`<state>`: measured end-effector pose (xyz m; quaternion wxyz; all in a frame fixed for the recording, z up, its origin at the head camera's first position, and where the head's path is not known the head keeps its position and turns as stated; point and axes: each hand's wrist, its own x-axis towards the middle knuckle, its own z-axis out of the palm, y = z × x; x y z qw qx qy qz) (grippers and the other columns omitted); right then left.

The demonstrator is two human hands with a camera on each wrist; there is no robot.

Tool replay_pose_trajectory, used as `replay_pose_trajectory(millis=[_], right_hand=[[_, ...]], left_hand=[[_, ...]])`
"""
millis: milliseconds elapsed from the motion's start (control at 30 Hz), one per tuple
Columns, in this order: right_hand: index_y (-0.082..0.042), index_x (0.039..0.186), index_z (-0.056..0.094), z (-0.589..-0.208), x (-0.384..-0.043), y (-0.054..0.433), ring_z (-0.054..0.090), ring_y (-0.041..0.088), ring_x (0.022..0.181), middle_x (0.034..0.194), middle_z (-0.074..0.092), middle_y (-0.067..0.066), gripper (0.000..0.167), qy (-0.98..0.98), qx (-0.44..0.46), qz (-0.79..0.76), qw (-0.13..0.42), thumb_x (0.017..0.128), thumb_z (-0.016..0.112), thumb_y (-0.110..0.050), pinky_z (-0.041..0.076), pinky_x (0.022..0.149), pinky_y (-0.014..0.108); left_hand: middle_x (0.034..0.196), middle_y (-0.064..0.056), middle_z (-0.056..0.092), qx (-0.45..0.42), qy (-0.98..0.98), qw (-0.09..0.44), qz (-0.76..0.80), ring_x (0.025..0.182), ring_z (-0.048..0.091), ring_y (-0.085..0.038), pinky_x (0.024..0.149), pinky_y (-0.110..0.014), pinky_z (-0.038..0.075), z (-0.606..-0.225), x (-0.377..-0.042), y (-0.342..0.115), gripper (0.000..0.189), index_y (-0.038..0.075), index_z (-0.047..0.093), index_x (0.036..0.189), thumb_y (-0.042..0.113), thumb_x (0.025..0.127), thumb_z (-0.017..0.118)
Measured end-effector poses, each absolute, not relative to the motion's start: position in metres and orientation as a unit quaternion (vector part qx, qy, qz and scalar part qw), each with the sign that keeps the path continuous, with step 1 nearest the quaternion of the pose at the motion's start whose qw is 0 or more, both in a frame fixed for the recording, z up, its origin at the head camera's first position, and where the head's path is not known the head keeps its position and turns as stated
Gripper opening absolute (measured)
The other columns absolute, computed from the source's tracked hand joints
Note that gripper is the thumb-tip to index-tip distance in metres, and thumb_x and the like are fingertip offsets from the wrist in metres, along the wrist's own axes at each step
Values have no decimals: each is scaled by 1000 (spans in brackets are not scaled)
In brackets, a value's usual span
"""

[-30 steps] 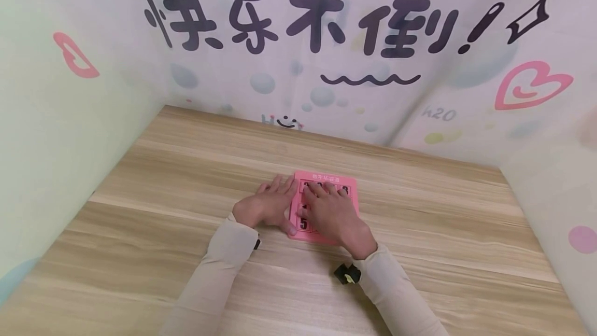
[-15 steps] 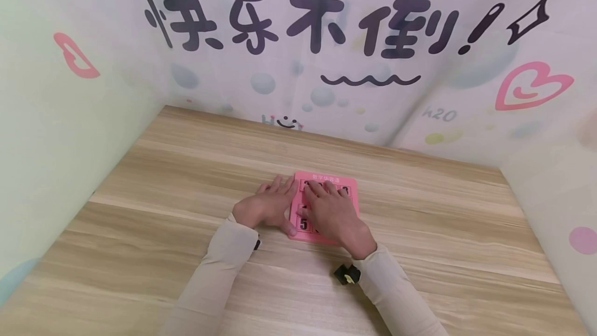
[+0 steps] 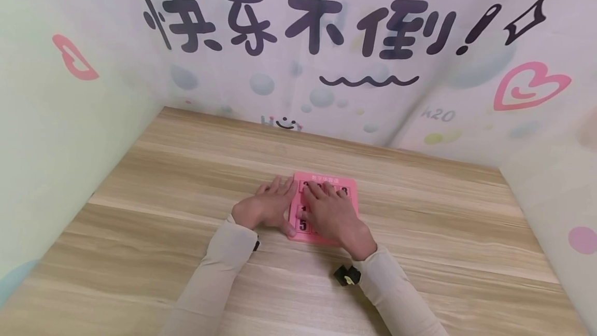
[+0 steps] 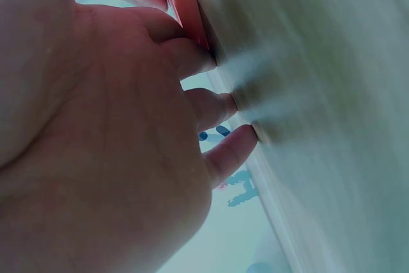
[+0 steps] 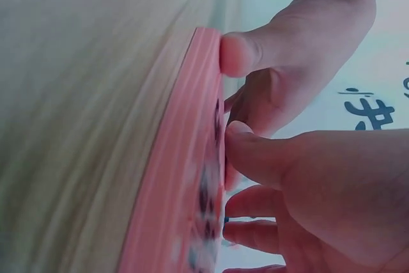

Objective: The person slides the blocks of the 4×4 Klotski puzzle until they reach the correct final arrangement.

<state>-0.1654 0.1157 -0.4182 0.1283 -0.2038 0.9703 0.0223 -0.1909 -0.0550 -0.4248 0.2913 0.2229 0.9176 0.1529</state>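
A pink sliding number puzzle lies flat near the middle of the table, with white characters along its far border. My left hand is at its left side, fingers spread and their tips on the tabletop in the left wrist view, while the thumb rests on the puzzle's near left corner. Over the numbered tiles lies my right hand, its fingertips on the far row and its thumb on the left part. A tile with a 5 shows near the front; the right palm hides most of the others.
The wood-grain table meets a white printed backdrop at the back, bearing large black characters. Pale walls stand at both sides. A small black device sits at the right wrist.
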Motion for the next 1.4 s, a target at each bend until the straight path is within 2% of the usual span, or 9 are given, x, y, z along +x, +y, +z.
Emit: replay_pose_trajectory(millis=[133, 300, 567, 833, 1000, 1400], right_hand=[[-16, 157, 32, -414, -162, 113, 26, 35, 149, 163, 27, 5, 70, 968, -212, 35, 134, 99, 49, -53, 26, 118, 59], [-19, 155, 36, -404, -154, 111, 25, 36, 150, 162, 31, 4, 69, 962, -222, 48, 153, 98, 50, -54, 25, 118, 58], [-18, 146, 51, -395, -144, 110, 36, 37, 144, 153, 47, 2, 59, 957, -236, 61, 157, 98, 52, -52, 30, 116, 57], [-20, 138, 61, -392, -140, 108, 42, 37, 140, 147, 54, 1, 46, 951, -251, 73, 164, 100, 53, -45, 33, 115, 56], [-21, 140, 59, -393, -139, 108, 40, 36, 142, 148, 52, 1, 48, 949, -250, 89, 171, 101, 51, -47, 31, 116, 56], [-21, 149, 48, -393, -136, 103, 34, 35, 146, 156, 42, 1, 51, 940, -251, 137, 187, 102, 52, -40, 33, 115, 56]], left_hand=[[168, -7, -5, 224, 917, 290, 155, 153, -12, -33, 124, -53, 1, -425, -190, -56, 119, 8, 4, 160, 48, 77, 80], [168, -7, -4, 225, 917, 287, 160, 153, -12, -33, 124, -53, 1, -425, -190, -57, 120, 7, 4, 160, 47, 77, 81], [168, -8, -4, 223, 919, 282, 163, 153, -11, -33, 124, -52, 1, -425, -189, -57, 122, 8, 3, 160, 47, 75, 82], [168, -7, -4, 217, 918, 286, 170, 153, -11, -32, 124, -51, 0, -425, -190, -56, 120, 9, 4, 160, 46, 76, 82], [168, -7, -4, 216, 917, 287, 171, 153, -12, -32, 124, -51, 0, -425, -190, -56, 120, 9, 5, 160, 46, 77, 82], [168, -7, -2, 215, 918, 287, 168, 153, -11, -32, 124, -50, 0, -424, -190, -55, 119, 8, 5, 160, 44, 76, 82]])
